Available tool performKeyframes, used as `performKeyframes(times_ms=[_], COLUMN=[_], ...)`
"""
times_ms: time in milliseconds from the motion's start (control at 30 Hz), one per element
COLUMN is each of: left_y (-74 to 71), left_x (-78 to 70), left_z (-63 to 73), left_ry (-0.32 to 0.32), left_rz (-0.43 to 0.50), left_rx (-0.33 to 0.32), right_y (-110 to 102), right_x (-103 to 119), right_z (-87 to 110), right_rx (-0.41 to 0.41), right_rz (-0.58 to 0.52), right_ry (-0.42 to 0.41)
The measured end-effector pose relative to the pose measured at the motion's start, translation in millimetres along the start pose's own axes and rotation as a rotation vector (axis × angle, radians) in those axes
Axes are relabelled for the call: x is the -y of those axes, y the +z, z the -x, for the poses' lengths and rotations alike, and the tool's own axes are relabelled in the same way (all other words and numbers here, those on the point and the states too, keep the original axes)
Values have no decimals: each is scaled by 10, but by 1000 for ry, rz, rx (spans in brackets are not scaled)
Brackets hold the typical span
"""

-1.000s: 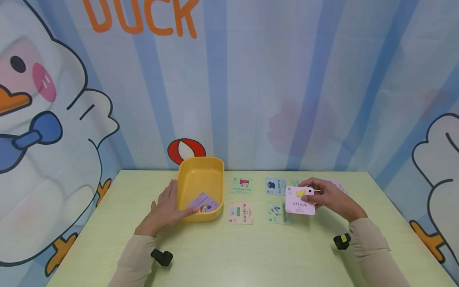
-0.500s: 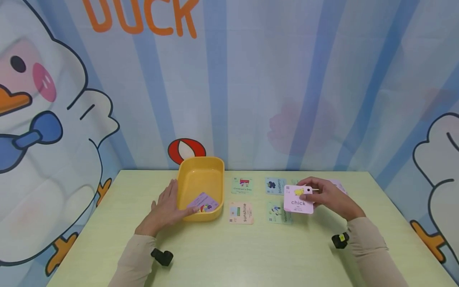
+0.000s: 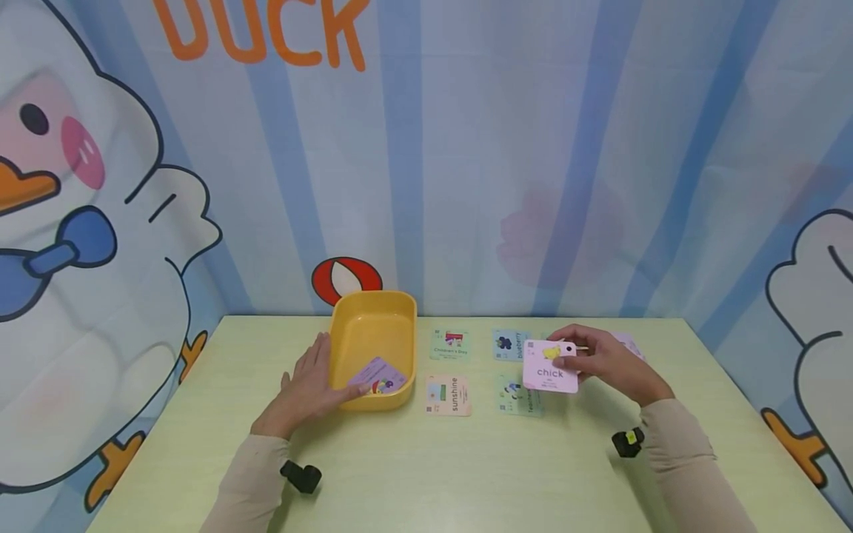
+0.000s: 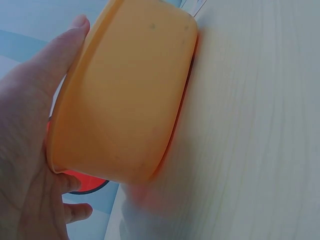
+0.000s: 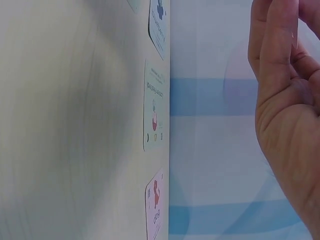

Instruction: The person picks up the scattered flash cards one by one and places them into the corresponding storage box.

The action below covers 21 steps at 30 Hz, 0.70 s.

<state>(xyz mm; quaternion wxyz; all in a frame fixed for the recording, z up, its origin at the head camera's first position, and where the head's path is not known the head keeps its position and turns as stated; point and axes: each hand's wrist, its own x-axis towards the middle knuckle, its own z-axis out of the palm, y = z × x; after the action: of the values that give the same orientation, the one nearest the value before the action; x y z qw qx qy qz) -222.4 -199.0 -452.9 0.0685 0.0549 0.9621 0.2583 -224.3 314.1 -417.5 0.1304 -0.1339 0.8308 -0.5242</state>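
My right hand (image 3: 609,363) pinches a pink card (image 3: 546,379) marked "chick" between thumb and fingers, raised above the table. In the right wrist view the hand (image 5: 287,100) hides nearly all of that card. On the left, my left hand (image 3: 303,389) rests against a yellow tray (image 3: 373,337), fingers extended along its side and thumb over the near rim. The left wrist view has this hand (image 4: 30,110) touching the rim of the tray (image 4: 125,95). Inside the tray lies a purple card (image 3: 378,376), tilted, near its front end.
Between tray and right hand, a green "Children's Day" card (image 3: 449,345), "sunshine" card (image 3: 449,397), "blueberry" card (image 3: 509,345) and partly covered green card (image 3: 516,396) lie flat. Another pink card (image 3: 628,343) lies behind the right hand. A patterned curtain (image 3: 466,148) hangs behind.
My right hand has moved slightly left and up in the head view, still pinching the chick card. The left hand and the tray have stayed in place.
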Motion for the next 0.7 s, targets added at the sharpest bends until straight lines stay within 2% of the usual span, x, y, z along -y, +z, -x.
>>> performKeyframes(times_ms=[700], left_y=[-9], left_x=[7], left_z=[17], left_ry=[20], left_rz=[-7], left_rx=[-14], right_y=[43], right_x=[37], right_z=[-82], right_rx=[28], right_rz=[-9], right_ry=[-24])
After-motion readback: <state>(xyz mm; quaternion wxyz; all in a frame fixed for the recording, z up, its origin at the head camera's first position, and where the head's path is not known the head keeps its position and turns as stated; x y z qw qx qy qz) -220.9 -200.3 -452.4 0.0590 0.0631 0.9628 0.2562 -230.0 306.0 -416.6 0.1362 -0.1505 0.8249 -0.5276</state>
